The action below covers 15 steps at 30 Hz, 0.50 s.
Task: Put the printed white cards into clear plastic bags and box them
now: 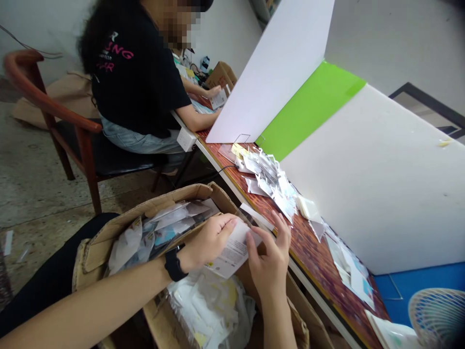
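Observation:
My left hand (209, 242), with a black watch (175, 262) on the wrist, is closed on the upper left edge of a flat white packet (230, 251). Small print covers the packet's face, with a yellow mark near its lower corner. At the packet's right edge, the thumb and index finger of my right hand (271, 249) pinch it, while the other fingers are raised. A white strip (256, 216) with clear film shows just beyond the packet; whether it is joined to it I cannot tell. The packet is held above two cardboard boxes.
One cardboard box (95, 247) holds clear packets (170, 220); the nearer one holds white and yellow scraps (212, 310). More packets (267, 174) are heaped on the wooden table (308, 259), against white partitions (348, 179). A fan (438, 315) stands at right. A co-worker (134, 72) sits beyond.

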### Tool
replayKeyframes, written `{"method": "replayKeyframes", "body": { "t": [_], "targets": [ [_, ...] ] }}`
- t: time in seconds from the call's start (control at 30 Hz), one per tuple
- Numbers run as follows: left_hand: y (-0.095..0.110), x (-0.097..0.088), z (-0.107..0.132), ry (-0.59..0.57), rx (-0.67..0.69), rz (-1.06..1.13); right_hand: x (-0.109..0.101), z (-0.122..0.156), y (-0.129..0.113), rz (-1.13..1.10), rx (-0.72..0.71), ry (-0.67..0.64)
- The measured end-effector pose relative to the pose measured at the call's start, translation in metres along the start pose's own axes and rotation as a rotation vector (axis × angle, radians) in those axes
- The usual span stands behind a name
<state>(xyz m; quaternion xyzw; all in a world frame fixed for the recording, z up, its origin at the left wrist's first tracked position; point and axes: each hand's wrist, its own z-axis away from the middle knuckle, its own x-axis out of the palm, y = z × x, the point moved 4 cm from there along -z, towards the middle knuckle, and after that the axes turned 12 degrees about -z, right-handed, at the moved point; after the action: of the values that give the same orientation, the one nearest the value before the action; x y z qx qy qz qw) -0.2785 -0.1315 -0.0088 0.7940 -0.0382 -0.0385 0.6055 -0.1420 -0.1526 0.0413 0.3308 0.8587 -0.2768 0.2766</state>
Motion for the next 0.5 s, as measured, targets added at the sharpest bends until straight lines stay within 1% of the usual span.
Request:
{"method": "replayKeyframes", "body": {
  "t": [0.07, 0.1, 0.17, 0.23, 0.3, 0.5],
  "targets": [
    [0.005, 0.001, 0.004, 0.017, 0.046, -0.064, 0.001, 0.001, -0.007, 0.11, -0.116, 0.045],
    [0.008, 0.003, 0.006, 0.007, 0.084, -0.1, 0.002, 0.001, -0.01, 0.118, -0.153, 0.053],
    [0.013, 0.007, 0.01, -0.043, 0.162, -0.179, 0.002, 0.002, -0.013, 0.063, -0.18, 0.048],
    [0.014, 0.011, 0.013, -0.103, 0.203, -0.252, 0.001, 0.002, -0.014, -0.017, -0.158, 0.049],
    [0.011, 0.015, 0.015, -0.145, 0.196, -0.3, 0.0, 0.001, -0.013, -0.06, -0.123, 0.044],
    [0.004, 0.02, 0.016, -0.174, 0.207, -0.482, -0.006, -0.003, -0.01, -0.136, -0.083, -0.035]
  ]
}}
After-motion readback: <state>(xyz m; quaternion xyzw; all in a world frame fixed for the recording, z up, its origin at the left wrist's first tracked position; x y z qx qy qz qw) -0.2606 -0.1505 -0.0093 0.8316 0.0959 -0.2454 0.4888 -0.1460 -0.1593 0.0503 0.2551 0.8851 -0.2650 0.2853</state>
